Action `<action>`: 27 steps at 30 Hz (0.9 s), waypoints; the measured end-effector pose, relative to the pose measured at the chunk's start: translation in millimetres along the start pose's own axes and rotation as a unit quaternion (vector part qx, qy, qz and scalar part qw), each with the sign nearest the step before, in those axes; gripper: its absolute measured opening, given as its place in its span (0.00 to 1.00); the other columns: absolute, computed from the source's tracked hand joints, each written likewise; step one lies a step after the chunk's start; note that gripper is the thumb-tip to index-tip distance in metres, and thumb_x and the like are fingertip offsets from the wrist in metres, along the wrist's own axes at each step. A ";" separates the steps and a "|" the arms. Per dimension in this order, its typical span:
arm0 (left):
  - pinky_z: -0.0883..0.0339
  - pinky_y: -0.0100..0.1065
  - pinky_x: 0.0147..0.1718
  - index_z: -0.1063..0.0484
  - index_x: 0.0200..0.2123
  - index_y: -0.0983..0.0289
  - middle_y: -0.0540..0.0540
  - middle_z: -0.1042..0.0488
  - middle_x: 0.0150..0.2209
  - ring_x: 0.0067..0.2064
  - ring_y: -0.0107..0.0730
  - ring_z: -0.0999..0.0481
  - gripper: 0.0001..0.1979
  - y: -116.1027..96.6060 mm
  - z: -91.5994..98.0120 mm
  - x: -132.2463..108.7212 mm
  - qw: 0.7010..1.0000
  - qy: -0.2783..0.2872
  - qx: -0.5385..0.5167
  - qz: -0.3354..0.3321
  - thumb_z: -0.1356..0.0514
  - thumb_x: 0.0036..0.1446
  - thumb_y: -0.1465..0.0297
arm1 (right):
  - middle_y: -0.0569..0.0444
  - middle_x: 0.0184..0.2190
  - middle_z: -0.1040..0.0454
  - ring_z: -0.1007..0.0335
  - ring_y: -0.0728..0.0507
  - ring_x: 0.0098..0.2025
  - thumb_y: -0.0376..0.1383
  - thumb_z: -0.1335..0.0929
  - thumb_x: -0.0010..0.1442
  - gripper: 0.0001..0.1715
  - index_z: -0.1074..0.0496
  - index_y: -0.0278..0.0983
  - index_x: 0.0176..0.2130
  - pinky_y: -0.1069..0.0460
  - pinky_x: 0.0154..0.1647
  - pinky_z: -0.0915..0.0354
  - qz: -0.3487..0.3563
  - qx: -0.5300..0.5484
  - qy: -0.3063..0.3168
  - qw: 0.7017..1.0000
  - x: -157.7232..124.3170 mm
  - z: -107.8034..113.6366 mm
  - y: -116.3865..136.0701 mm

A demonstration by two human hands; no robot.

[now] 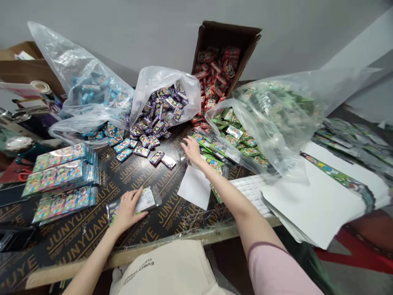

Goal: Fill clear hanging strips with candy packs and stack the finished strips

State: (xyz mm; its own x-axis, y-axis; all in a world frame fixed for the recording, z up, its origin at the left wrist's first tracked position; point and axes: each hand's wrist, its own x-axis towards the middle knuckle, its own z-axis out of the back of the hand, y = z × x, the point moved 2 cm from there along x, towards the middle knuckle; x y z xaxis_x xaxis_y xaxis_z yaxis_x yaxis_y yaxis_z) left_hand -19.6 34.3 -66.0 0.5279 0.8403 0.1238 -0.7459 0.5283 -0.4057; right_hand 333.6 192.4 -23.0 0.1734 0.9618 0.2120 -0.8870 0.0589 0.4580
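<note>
Packet under left hand

Packet lies on tabletop directly beneath, long axis left to right; left grip spread, not closed round it. Beyond, right hand, half-curled, just left of green packs; its hold I cannot tell from here.
</note>
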 end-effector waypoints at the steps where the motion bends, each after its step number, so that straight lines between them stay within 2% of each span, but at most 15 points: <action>1: 0.44 0.51 0.55 0.52 0.66 0.58 0.61 0.35 0.53 0.53 0.49 0.35 0.44 0.2 -1.7 -1.0 1.000 -0.002 0.007 -0.004 0.37 0.49 0.58 | 0.44 0.61 0.38 0.48 0.41 0.63 0.42 0.39 0.65 0.23 0.32 0.36 0.55 0.46 0.62 0.50 -0.028 -0.048 0.014 0.998 24.9 5.1 -12.9; 4: 0.43 0.52 0.55 0.46 0.64 0.58 0.61 0.34 0.53 0.54 0.49 0.35 0.40 0.5 -5.9 -2.7 1.000 -0.014 0.022 -0.001 0.37 0.50 0.57 | 0.39 0.61 0.39 0.50 0.35 0.64 0.42 0.39 0.65 0.24 0.33 0.33 0.55 0.40 0.62 0.51 -0.094 -0.096 0.011 0.991 84.8 20.7 -46.1; 7: 0.41 0.52 0.54 0.42 0.62 0.56 0.61 0.34 0.54 0.54 0.51 0.35 0.37 0.2 -9.0 -3.2 0.999 -0.017 0.029 0.014 0.37 0.49 0.58 | 0.30 0.55 0.35 0.42 0.30 0.59 0.42 0.39 0.64 0.26 0.32 0.27 0.53 0.37 0.56 0.46 -0.166 -0.098 0.015 0.981 124.9 29.0 -74.7; 9: 0.40 0.52 0.55 0.41 0.62 0.55 0.60 0.34 0.54 0.54 0.51 0.35 0.37 0.0 -10.5 -3.0 0.999 -0.013 0.032 0.027 0.36 0.48 0.59 | 0.28 0.51 0.32 0.36 0.30 0.55 0.44 0.39 0.64 0.28 0.31 0.24 0.52 0.39 0.53 0.41 -0.205 -0.091 0.035 0.974 144.2 28.2 -90.9; 13: 0.39 0.52 0.55 0.41 0.62 0.55 0.60 0.33 0.55 0.55 0.52 0.35 0.38 -1.1 -11.4 -1.7 0.998 -0.004 0.041 0.040 0.35 0.46 0.60 | 0.32 0.54 0.33 0.37 0.32 0.56 0.52 0.38 0.61 0.37 0.36 0.28 0.58 0.41 0.54 0.41 -0.225 -0.075 0.076 0.969 167.2 16.2 -110.6; 15: 0.39 0.52 0.55 0.41 0.62 0.55 0.60 0.34 0.55 0.55 0.52 0.35 0.38 -2.0 -10.4 -0.9 0.998 0.001 0.043 0.045 0.36 0.47 0.60 | 0.32 0.56 0.36 0.40 0.29 0.58 0.56 0.34 0.56 0.45 0.40 0.29 0.61 0.39 0.55 0.42 -0.223 -0.078 0.089 0.968 167.7 8.8 -112.5; 17: 0.40 0.52 0.56 0.41 0.62 0.56 0.60 0.34 0.55 0.55 0.52 0.35 0.37 -3.0 -8.9 -0.1 0.998 0.006 0.042 0.046 0.36 0.47 0.60 | 0.31 0.58 0.39 0.44 0.25 0.60 0.58 0.31 0.50 0.49 0.39 0.32 0.61 0.34 0.55 0.45 -0.219 -0.090 0.098 0.967 159.1 1.5 -107.1; 19: 0.41 0.52 0.56 0.41 0.62 0.56 0.60 0.34 0.55 0.55 0.52 0.35 0.37 -3.7 -7.3 0.6 0.998 0.011 0.038 0.046 0.37 0.48 0.60 | 0.31 0.58 0.39 0.48 0.21 0.61 0.57 0.29 0.47 0.47 0.34 0.33 0.58 0.29 0.55 0.49 -0.151 -0.090 0.115 0.978 142.7 -6.6 -91.7; 22: 0.41 0.53 0.56 0.41 0.62 0.56 0.60 0.34 0.55 0.55 0.52 0.36 0.36 -4.3 -5.7 0.8 0.999 0.010 0.030 0.042 0.37 0.49 0.60 | 0.34 0.56 0.36 0.46 0.25 0.61 0.52 0.28 0.50 0.39 0.31 0.35 0.56 0.32 0.57 0.48 0.031 -0.051 0.156 0.986 108.5 -20.3 -55.6; 24: 0.41 0.52 0.56 0.41 0.62 0.56 0.60 0.35 0.55 0.55 0.51 0.36 0.36 -4.5 -5.0 0.4 0.999 0.007 0.026 0.039 0.37 0.49 0.60 | 0.42 0.55 0.32 0.39 0.33 0.58 0.48 0.28 0.52 0.37 0.34 0.38 0.58 0.40 0.57 0.43 0.127 0.001 0.196 0.972 86.9 -27.8 -32.8; 27: 0.41 0.52 0.56 0.42 0.62 0.56 0.61 0.35 0.56 0.56 0.51 0.37 0.36 -4.9 -4.3 -0.6 0.999 0.007 0.019 0.035 0.37 0.50 0.59 | 0.49 0.54 0.29 0.32 0.41 0.54 0.44 0.32 0.58 0.33 0.37 0.39 0.60 0.46 0.54 0.37 0.194 0.140 0.224 0.945 71.1 -30.2 -12.4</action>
State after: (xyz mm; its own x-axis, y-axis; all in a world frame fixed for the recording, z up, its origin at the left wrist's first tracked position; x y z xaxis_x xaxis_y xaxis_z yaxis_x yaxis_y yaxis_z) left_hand -14.5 30.7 -68.0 0.4786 0.8740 0.0837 -0.7961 0.4722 -0.3784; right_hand 344.0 268.1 -39.7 -0.3962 0.9166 0.0535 -0.6881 -0.3350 0.6437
